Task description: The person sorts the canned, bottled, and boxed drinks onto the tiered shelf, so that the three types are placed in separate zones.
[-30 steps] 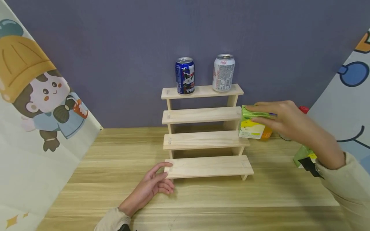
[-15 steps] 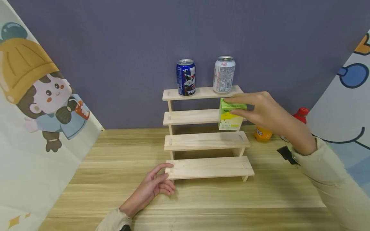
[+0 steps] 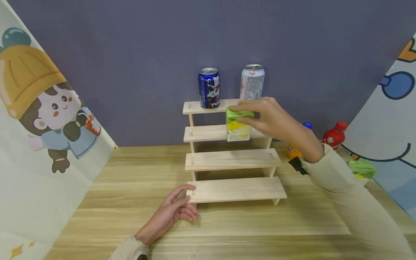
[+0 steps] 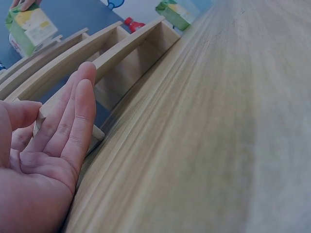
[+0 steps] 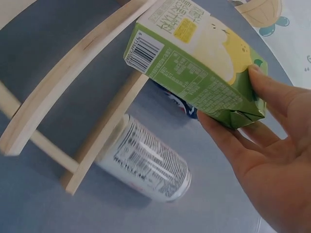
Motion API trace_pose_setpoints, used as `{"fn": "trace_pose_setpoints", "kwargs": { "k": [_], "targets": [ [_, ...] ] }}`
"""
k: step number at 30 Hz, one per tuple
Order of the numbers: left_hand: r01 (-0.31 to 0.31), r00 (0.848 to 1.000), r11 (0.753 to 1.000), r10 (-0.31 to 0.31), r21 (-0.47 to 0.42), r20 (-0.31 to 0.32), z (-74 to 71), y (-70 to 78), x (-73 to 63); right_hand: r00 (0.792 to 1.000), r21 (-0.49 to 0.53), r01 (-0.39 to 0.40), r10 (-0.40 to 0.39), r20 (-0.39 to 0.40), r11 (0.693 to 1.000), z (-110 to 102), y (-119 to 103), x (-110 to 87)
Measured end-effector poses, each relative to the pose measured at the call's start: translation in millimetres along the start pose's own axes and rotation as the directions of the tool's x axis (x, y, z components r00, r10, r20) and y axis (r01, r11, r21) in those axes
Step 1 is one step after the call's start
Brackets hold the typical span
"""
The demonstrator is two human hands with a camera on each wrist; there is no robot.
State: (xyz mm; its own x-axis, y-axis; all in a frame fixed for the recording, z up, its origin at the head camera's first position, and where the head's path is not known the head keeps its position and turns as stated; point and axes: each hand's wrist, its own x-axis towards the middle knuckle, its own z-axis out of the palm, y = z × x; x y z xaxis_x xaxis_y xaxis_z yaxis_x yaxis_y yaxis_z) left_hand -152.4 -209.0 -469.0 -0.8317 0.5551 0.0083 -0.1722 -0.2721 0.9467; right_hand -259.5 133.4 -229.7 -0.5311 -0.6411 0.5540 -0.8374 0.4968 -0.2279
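Note:
My right hand (image 3: 271, 117) pinches the top end of a green and yellow juice box (image 3: 238, 130) between thumb and fingers. The box is upright, in front of the second-highest board of a wooden step shelf (image 3: 234, 159); whether it touches that board cannot be told. A barcode shows on its side in the right wrist view. At the lowest board's left end, my left hand (image 3: 172, 209) holds the corner between thumb and fingers, as the left wrist view also shows. On the top board stand a blue Pepsi can (image 3: 209, 88) and a white can (image 3: 252, 82), partly behind the right hand.
Right of the shelf stand an orange drink bottle (image 3: 293, 151), partly behind the forearm, and a red bottle (image 3: 334, 135). Another green juice box (image 3: 362, 169) sits beyond the right sleeve. Printed panels flank the wooden table (image 3: 130, 187), with a dark wall (image 3: 146, 72) behind.
My right hand has carried the juice box leftward and slightly up, from the shelf's right end to near the middle of the second-highest board. The left hand stays at the lowest board's corner.

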Motion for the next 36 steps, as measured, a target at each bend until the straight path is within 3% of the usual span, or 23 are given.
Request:
{"fn": "trace_pose_setpoints", "kwargs": {
  "k": [10,24,36],
  "targets": [
    [0.002,1.0,1.0,-0.002,0.005,0.0,-0.1,-0.2,-1.1,0.999,0.063,0.043,-0.043,0.003,0.997,20,-5,31.9],
    [0.003,1.0,1.0,-0.003,0.006,0.002,0.3,-0.4,0.3,1.0,0.139,0.02,-0.022,0.011,0.99,48,-1,62.8],
    [0.001,1.0,1.0,-0.001,0.011,0.009,0.1,-0.6,0.5,0.998,0.153,-0.056,0.052,0.024,0.987,58,0,66.4]
  ]
}}
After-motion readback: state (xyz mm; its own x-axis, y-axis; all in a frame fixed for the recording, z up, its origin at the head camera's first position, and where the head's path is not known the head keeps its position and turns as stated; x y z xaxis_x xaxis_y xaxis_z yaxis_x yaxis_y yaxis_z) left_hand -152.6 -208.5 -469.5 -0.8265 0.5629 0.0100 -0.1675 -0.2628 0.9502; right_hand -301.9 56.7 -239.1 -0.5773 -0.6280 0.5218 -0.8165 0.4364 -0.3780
